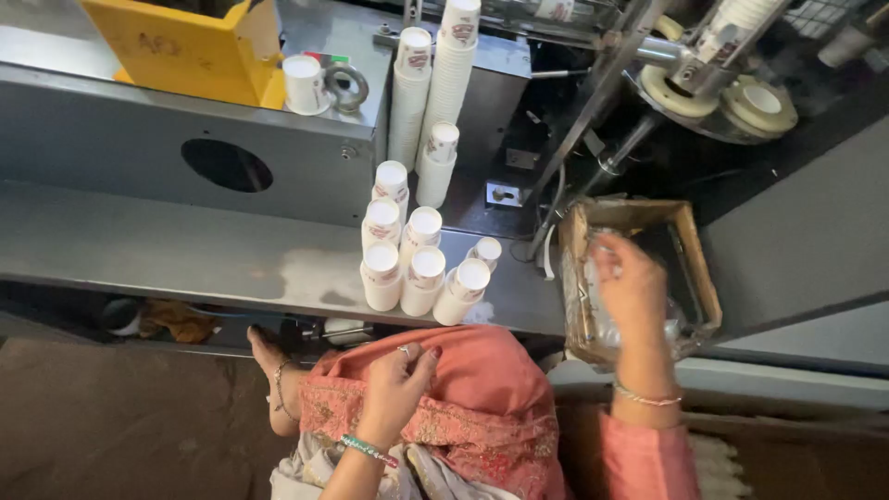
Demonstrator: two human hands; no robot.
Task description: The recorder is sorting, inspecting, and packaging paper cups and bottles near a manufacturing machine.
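Right hand (632, 289) reaching into a shallow wooden box (701, 264) lined with clear plastic film (602, 324), fingers loosely curved and pressed down toward the film at the box's near left side; whether anything is pinched between them cannot be told. Left hand (398, 381) resting on a pink embroidered cloth (482, 389) over the lap, fingers bent and lying together, nothing held. Just beyond the lap, on the grey metal counter (185, 250), a cluster of white paper cups (419, 264) in short stacks, lying tilted with their open mouths toward the camera, touching one another. Behind them, taller stacks of cups (435, 83) leaning against the machine. On top of the grey machine housing, a single white cup (304, 83) beside a metal ring (346, 86), next to a yellow box (185, 46). Box well to the right of the cup cluster, set at the counter's right end. Bare foot (264, 356) visible below the counter edge, left of the lap.
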